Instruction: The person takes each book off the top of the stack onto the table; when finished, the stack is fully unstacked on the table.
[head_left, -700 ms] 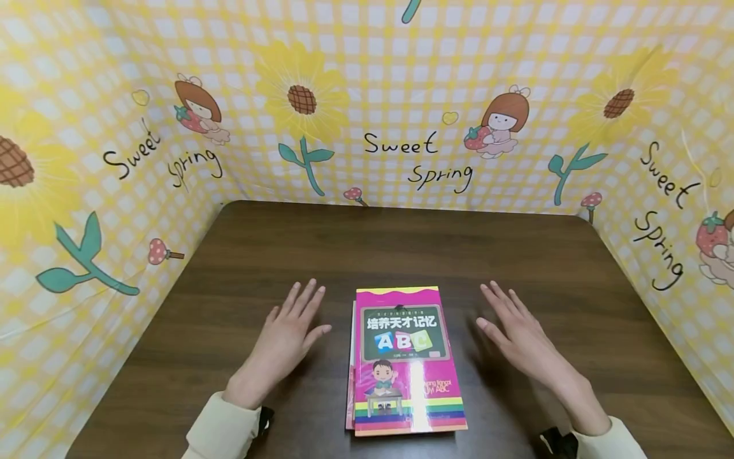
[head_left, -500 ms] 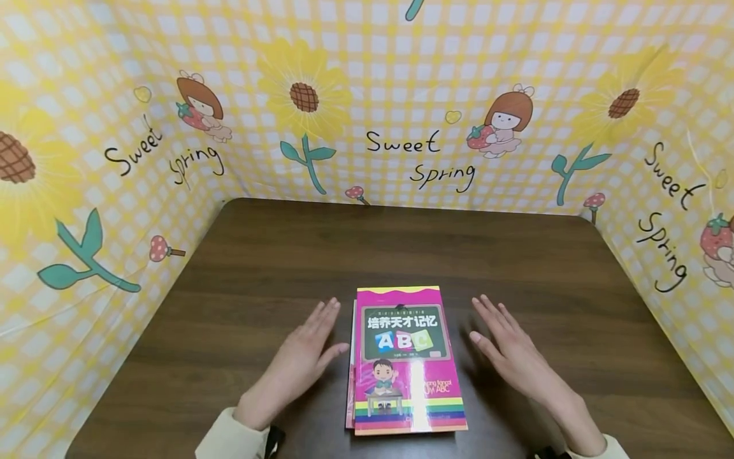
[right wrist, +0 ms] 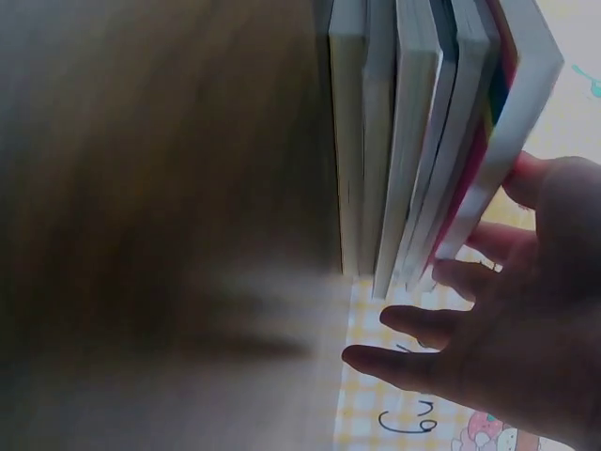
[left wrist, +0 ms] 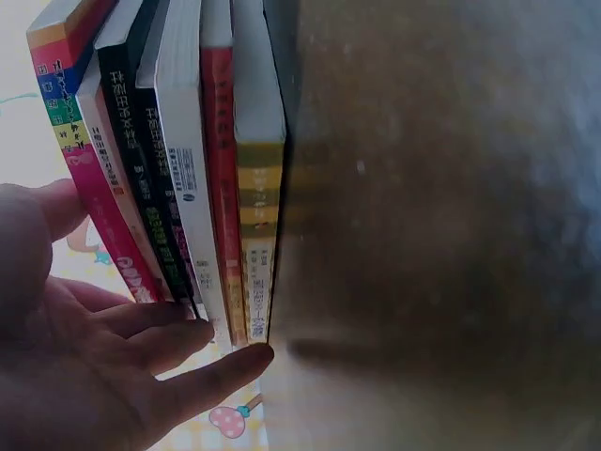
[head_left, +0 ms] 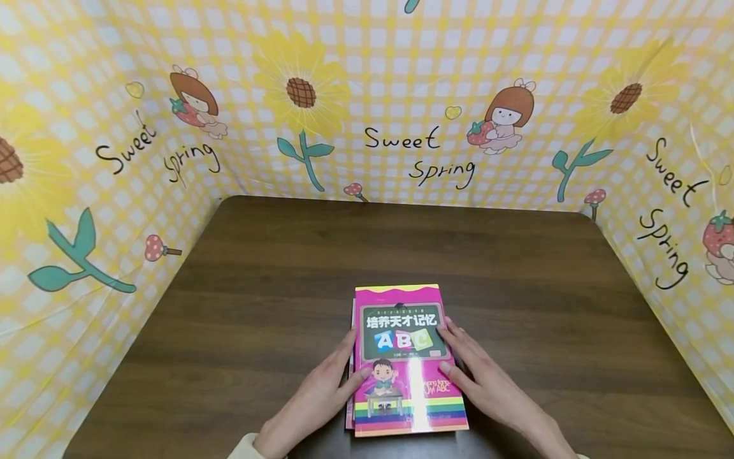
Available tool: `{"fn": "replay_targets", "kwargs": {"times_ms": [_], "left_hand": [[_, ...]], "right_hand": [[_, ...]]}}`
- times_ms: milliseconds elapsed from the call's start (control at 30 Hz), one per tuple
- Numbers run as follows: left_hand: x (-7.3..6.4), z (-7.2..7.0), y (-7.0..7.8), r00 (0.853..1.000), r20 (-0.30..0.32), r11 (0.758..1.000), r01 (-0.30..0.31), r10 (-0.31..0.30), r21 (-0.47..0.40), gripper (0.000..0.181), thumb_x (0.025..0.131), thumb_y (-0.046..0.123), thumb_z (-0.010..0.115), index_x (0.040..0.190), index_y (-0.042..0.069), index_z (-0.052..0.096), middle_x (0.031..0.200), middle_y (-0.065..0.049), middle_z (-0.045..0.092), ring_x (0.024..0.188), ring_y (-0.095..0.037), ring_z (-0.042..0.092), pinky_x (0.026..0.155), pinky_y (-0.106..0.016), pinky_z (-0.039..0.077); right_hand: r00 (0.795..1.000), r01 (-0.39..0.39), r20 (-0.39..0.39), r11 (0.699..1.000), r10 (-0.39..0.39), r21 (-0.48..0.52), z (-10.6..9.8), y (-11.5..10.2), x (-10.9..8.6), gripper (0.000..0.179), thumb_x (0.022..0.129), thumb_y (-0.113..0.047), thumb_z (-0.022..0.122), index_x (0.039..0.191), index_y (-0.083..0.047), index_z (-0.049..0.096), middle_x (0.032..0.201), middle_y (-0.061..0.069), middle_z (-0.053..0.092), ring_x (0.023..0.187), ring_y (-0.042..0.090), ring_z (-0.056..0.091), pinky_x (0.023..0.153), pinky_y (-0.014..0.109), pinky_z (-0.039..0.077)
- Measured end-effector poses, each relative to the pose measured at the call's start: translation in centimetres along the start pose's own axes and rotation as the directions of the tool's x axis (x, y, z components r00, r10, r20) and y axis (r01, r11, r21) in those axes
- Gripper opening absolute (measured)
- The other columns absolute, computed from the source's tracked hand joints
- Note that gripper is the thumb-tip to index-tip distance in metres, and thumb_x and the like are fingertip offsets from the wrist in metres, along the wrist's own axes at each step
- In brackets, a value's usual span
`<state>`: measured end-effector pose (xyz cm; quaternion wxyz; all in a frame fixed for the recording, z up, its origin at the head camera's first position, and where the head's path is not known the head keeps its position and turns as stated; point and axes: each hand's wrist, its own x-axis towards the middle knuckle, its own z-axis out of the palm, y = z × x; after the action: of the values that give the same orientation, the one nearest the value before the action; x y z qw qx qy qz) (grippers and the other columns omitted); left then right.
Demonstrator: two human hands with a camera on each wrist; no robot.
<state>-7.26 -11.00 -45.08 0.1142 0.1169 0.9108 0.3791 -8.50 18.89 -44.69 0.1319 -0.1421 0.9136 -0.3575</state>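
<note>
A stack of several books [left wrist: 192,178] lies on the dark wooden table. On top is a pink book [head_left: 395,296] with a green chalkboard picture, the letters ABC and a rainbow band. My left hand [head_left: 315,401] is at the stack's left side, thumb over the top cover's edge, the other fingers extended along the spines. Opposite it, my right hand [head_left: 487,382] lies along the page-edge side, its thumb at the cover's right edge. In the right wrist view, the fingers [right wrist: 404,366] of that hand are spread and fairly straight, the lower ones seemingly apart from the pages.
The brown table [head_left: 287,255] extends behind and to both sides of the stack. A yellow checked cloth [head_left: 390,76] with sunflowers and cartoon figures stands around its back and sides.
Both hands have come inward from either side of the stack, from apart to its edges. The books have kept their place on the table.
</note>
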Motion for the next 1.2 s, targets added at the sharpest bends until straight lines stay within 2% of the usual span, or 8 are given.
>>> {"fn": "replay_targets", "kwargs": {"times_ms": [167, 300, 433, 533, 700, 800, 933, 1200], "left_hand": [[0.0, -0.3, 0.1, 1.000, -0.002, 0.996, 0.013, -0.013, -0.088, 0.077, 0.095, 0.050, 0.054, 0.156, 0.020, 0.017, 0.152, -0.019, 0.032, 0.136, -0.037, 0.036, 0.105, -0.056, 0.035], [-0.1, -0.7, 0.0, 0.999, -0.043, 0.987, 0.009, -0.016, -0.163, 0.074, 0.094, 0.035, 0.062, 0.155, 0.021, 0.022, 0.149, -0.021, 0.037, 0.134, -0.038, 0.039, 0.105, -0.054, 0.036], [0.0, -0.8, -0.3, 0.994, -0.112, 0.951, -0.046, 0.012, -0.306, 0.074, 0.091, 0.020, 0.068, 0.153, 0.017, 0.028, 0.148, -0.021, 0.038, 0.131, -0.032, 0.045, 0.102, -0.043, 0.041], [0.1, -1.1, -0.4, 0.993, -0.116, 0.876, -0.051, -0.006, -0.480, 0.073, 0.090, 0.016, 0.069, 0.152, 0.016, 0.031, 0.148, -0.022, 0.039, 0.126, -0.032, 0.050, 0.093, -0.037, 0.048], [0.6, -2.4, -0.9, 0.991, -0.099, 0.708, -0.007, -0.089, -0.707, 0.068, 0.089, 0.005, 0.068, 0.149, 0.015, 0.037, 0.148, -0.021, 0.038, 0.108, -0.033, 0.063, 0.078, -0.035, 0.057], [1.1, -3.3, -1.3, 0.989, -0.092, 0.660, 0.006, -0.114, -0.751, 0.067, 0.088, -0.003, 0.064, 0.148, 0.012, 0.038, 0.149, -0.018, 0.038, 0.096, -0.031, 0.068, 0.073, -0.037, 0.058], [1.8, -4.7, -2.1, 0.984, -0.079, 0.659, 0.046, -0.158, -0.751, 0.066, 0.088, -0.006, 0.061, 0.148, 0.012, 0.039, 0.148, -0.016, 0.040, 0.088, -0.028, 0.070, 0.067, -0.039, 0.058], [3.4, -8.3, -4.4, 0.966, -0.153, 0.714, 0.045, -0.210, -0.699, 0.068, 0.086, -0.006, 0.061, 0.148, 0.010, 0.039, 0.147, -0.018, 0.040, 0.070, -0.018, 0.068, 0.058, -0.035, 0.057]], "right_hand": [[0.999, -0.027, 0.037, 1.000, 0.027, -0.002, 0.4, -0.4, 0.2, 0.070, 0.091, -0.060, 0.052, 0.151, -0.044, 0.020, 0.162, -0.006, 0.006, 0.145, 0.034, 0.018, 0.099, 0.064, 0.037], [0.999, -0.015, 0.051, 1.000, 0.015, -0.006, 0.6, -0.8, 0.3, 0.072, 0.089, -0.060, 0.055, 0.151, -0.045, 0.020, 0.162, -0.007, 0.004, 0.143, 0.036, 0.021, 0.097, 0.063, 0.039], [0.998, -0.010, 0.063, 1.000, 0.010, -0.011, 0.9, -1.4, 0.4, 0.072, 0.089, -0.061, 0.055, 0.150, -0.047, 0.020, 0.162, -0.006, 0.004, 0.142, 0.036, 0.024, 0.097, 0.062, 0.040], [0.997, -0.022, 0.074, 1.000, 0.022, -0.009, 1.0, -1.7, 0.5, 0.072, 0.088, -0.062, 0.055, 0.150, -0.049, 0.019, 0.162, -0.007, 0.004, 0.142, 0.036, 0.024, 0.097, 0.063, 0.040], [0.997, 0.029, 0.071, 0.999, -0.027, -0.031, 1.1, -2.0, 0.8, 0.071, 0.090, -0.062, 0.052, 0.151, -0.046, 0.019, 0.162, -0.008, 0.003, 0.145, 0.034, 0.017, 0.099, 0.066, 0.035], [0.997, 0.064, 0.052, 0.997, -0.062, -0.043, 0.9, -1.7, 0.7, 0.069, 0.093, -0.060, 0.049, 0.152, -0.041, 0.020, 0.162, -0.006, 0.002, 0.144, 0.034, 0.020, 0.100, 0.066, 0.034], [0.996, 0.082, 0.039, 0.995, -0.079, -0.059, 0.7, -1.2, 0.2, 0.069, 0.094, -0.057, 0.050, 0.153, -0.036, 0.022, 0.162, -0.004, 0.000, 0.141, 0.035, 0.026, 0.099, 0.062, 0.037], [0.997, 0.069, 0.042, 0.997, -0.067, -0.046, 1.0, -0.7, -0.4, 0.070, 0.093, -0.059, 0.050, 0.153, -0.036, 0.023, 0.162, -0.005, -0.002, 0.140, 0.036, 0.028, 0.096, 0.063, 0.040]]}}
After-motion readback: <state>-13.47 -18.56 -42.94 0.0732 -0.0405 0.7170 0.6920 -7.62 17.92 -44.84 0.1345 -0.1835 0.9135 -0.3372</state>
